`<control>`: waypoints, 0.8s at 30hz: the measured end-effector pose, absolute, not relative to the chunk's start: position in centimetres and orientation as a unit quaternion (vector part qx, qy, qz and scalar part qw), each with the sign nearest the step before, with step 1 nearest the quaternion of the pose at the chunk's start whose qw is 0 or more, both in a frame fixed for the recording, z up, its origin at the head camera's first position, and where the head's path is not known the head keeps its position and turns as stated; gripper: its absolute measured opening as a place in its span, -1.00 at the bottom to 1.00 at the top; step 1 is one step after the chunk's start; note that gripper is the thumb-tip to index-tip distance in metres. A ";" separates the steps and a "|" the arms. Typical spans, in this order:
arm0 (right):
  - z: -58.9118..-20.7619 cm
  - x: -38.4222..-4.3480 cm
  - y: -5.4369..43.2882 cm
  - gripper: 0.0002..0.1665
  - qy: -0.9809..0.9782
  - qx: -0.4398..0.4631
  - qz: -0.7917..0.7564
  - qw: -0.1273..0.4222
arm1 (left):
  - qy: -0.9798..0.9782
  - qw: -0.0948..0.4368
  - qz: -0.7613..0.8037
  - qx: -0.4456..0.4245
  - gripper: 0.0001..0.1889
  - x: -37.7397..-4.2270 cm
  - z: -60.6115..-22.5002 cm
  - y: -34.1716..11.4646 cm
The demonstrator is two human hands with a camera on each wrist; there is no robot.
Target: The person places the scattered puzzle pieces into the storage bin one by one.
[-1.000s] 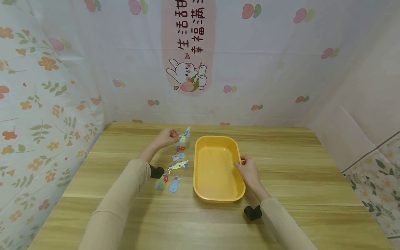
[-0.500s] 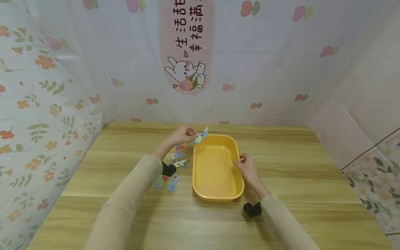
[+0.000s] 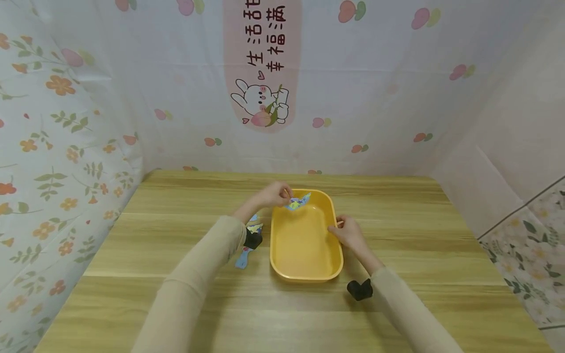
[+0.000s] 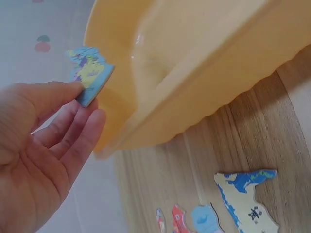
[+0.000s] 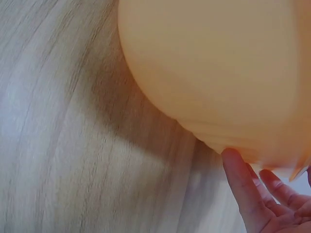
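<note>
My left hand [image 3: 274, 195] pinches a flat jigsaw piece [image 4: 92, 73] with a blue, yellow and purple map print between thumb and fingers. The piece hangs over the far left corner of a yellow plastic tray [image 3: 306, 245]. My right hand [image 3: 350, 233] grips the tray's right rim, thumb on the inner side and fingers outside. On the table left of the tray lie more pieces: a cream and blue one [image 4: 245, 201], a red one [image 4: 179, 221], a light blue one [image 4: 206, 221] and a blue one [image 3: 243, 258]. My left sleeve and wrist strap partly hide them in the head view.
The wooden table [image 3: 419, 235] carries the tray near its middle. A printed cloth [image 3: 375, 88] hangs along the back edge, with a flowered cloth [image 3: 57, 196] on the left side. A black wrist mount [image 3: 359, 290] sits at my right wrist.
My left hand has carried the map piece rightward from the table to over the tray's far left corner. My right hand keeps its grip on the rim.
</note>
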State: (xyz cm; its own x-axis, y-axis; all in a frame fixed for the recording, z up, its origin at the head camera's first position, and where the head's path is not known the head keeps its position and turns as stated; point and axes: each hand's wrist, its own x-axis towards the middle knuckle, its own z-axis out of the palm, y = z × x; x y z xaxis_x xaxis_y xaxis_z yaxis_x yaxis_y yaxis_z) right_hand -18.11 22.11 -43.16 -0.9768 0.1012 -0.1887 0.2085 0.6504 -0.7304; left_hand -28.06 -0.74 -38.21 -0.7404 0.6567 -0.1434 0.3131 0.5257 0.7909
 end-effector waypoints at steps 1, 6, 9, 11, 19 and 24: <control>-43.1 -18.2 22.1 -0.60 0.907 0.085 -0.406 0.068 | 0.849 0.226 0.385 0.284 -0.79 -28.1 -38.2 -0.5; -43.0 -18.3 22.2 -0.57 0.912 0.083 -0.393 0.080 | 0.856 0.218 0.336 0.326 -0.87 -34.0 -45.9 0.8; -43.0 -18.3 22.2 -0.57 0.916 0.077 -0.384 0.083 | 0.864 0.209 0.312 0.334 -0.86 -37.0 -50.1 1.7; -43.0 -18.3 22.3 -0.56 0.918 0.077 -0.381 0.086 | 0.868 0.212 0.296 0.338 -0.86 -37.1 -50.1 2.0; -43.1 -18.3 22.3 -0.57 0.917 0.084 -0.381 0.082 | 0.876 0.228 0.261 0.335 -0.87 -36.8 -49.4 3.3; -43.3 -18.2 22.1 -0.59 0.916 0.087 -0.385 0.068 | 0.889 0.222 0.229 0.329 -0.83 -43.7 -59.6 6.0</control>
